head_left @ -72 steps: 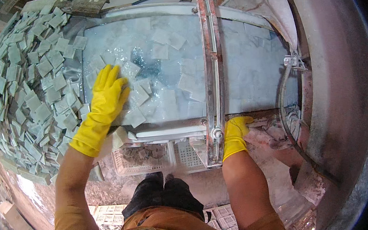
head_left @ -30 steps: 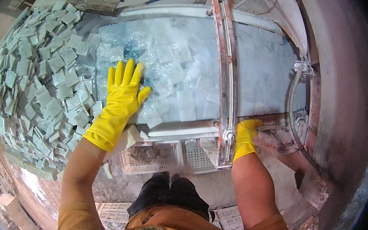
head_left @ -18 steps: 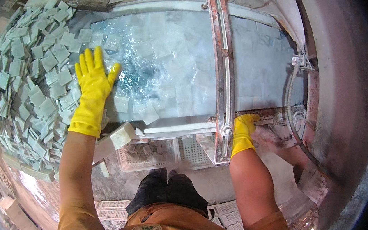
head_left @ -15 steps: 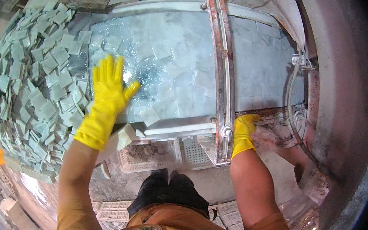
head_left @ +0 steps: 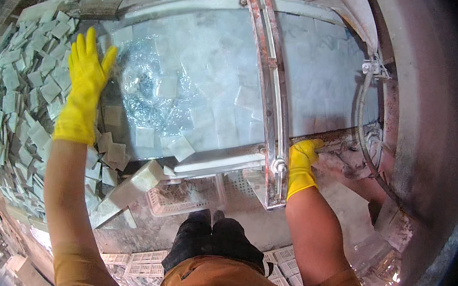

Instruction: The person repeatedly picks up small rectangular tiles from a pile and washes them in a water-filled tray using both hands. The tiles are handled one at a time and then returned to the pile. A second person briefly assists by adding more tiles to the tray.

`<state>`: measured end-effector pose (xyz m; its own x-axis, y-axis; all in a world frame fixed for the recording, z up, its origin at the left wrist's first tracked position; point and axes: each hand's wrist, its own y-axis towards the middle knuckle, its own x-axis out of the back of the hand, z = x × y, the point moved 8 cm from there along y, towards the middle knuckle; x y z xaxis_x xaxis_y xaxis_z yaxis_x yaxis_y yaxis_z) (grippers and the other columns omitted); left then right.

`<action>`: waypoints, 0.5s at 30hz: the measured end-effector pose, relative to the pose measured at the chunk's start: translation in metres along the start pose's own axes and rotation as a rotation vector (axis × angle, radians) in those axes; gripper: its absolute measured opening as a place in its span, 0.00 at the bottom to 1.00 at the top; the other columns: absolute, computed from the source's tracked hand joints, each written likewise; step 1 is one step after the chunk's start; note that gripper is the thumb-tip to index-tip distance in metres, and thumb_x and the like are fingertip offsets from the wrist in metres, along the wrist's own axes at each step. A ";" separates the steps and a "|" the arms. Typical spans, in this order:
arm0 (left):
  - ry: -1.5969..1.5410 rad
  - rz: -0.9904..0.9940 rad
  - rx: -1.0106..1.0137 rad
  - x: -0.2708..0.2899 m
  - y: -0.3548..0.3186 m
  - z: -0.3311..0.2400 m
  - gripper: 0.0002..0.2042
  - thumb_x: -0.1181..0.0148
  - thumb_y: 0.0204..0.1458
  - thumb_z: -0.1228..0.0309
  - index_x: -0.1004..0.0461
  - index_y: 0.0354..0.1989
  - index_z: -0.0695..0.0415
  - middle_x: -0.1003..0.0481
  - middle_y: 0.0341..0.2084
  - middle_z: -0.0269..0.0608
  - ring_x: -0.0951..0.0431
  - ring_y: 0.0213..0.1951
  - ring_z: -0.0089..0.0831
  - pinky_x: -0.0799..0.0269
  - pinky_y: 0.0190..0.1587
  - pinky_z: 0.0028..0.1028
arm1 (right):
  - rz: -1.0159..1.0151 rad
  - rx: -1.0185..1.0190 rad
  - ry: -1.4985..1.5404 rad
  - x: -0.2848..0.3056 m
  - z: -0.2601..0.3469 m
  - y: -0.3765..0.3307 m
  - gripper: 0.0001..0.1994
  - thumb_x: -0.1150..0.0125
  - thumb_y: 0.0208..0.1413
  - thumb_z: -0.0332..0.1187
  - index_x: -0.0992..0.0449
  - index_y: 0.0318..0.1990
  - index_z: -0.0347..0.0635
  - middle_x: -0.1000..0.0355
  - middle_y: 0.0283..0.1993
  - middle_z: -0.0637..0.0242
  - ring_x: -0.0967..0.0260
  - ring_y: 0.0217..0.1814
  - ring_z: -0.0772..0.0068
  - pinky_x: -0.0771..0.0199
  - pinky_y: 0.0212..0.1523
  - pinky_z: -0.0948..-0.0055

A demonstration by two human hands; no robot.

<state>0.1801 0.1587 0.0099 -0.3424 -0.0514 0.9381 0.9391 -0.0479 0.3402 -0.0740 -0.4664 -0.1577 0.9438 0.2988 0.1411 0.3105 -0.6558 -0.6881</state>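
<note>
My left hand [head_left: 86, 77], in a yellow rubber glove, is stretched open at the boundary between a heap of pale green square tiles [head_left: 11, 94] and a wet belt-like surface [head_left: 217, 37]. Its palm faces down, the thumb apart from the fingers; whether it touches tiles is hidden. Several loose tiles [head_left: 167, 87] lie flat under rippling water to its right. My right hand [head_left: 302, 163], gloved alike, is closed over the rusty near edge rail [head_left: 333, 139], beside a crossing metal bar; part of its fingers is hidden.
The rust-red and white crossbar [head_left: 272, 81] spans the wet surface. A grey hose [head_left: 360, 128] hangs at the right. Below the near edge are a white block [head_left: 145, 176] and a plastic basket [head_left: 185, 204] with fragments. Crates [head_left: 141, 266] sit on the floor behind me.
My left hand has moved left and away from me, from above the wet surface to the heap's edge. Tiles and water beneath have shifted. My right hand has stayed at the rail.
</note>
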 end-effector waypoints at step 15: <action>-0.150 0.192 0.130 -0.032 0.016 -0.203 0.44 0.44 0.64 0.33 0.42 0.83 0.46 0.46 0.82 0.53 0.51 0.81 0.69 0.63 0.79 0.69 | 0.156 0.183 -1.185 -0.037 0.022 0.043 0.35 0.51 0.70 0.63 0.35 0.81 0.64 0.33 0.80 0.73 0.38 0.82 0.66 0.45 0.82 0.59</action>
<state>0.2007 -0.0428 -0.0278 -0.1588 0.1017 0.9821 0.9855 0.0770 0.1514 -0.0985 -0.4907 -0.2081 0.2508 0.7380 -0.6265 0.0909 -0.6622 -0.7438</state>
